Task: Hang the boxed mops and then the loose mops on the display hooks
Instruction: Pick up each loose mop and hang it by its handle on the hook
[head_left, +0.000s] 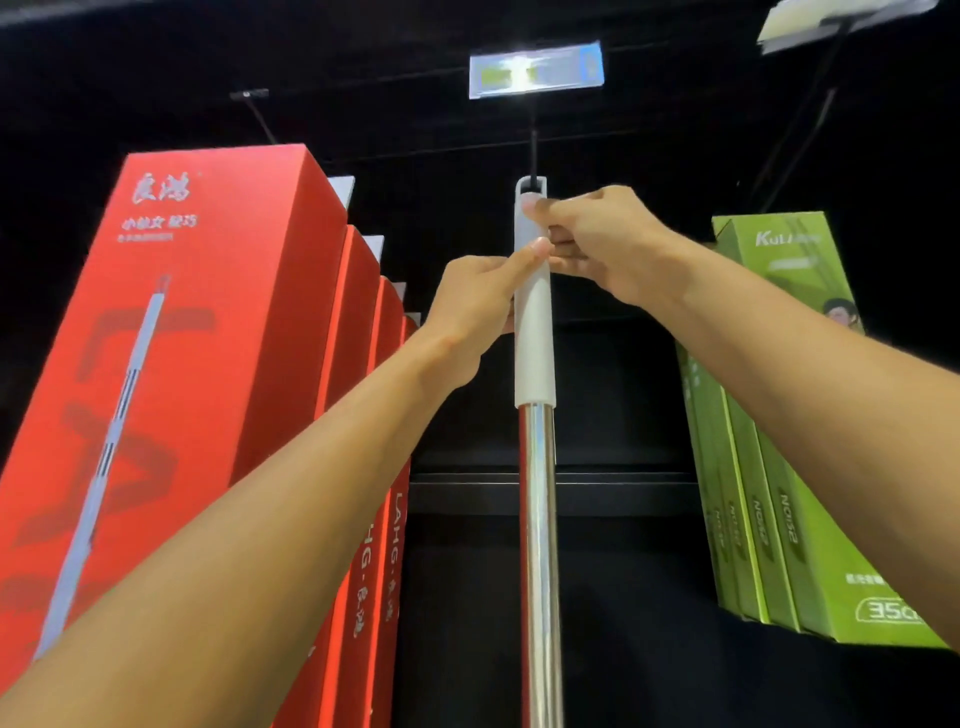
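Steadying a loose mop's white handle cap (534, 312) at the middle display hook (534, 150), I keep left hand (480, 306) and right hand (597, 244) fingers clamped on it; releasing before its loop seats could drop it.

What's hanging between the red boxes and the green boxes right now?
In the head view, one loose mop hangs there, its white grip held by the left hand and right hand. Otherwise only dark backing between red boxes and green boxes.
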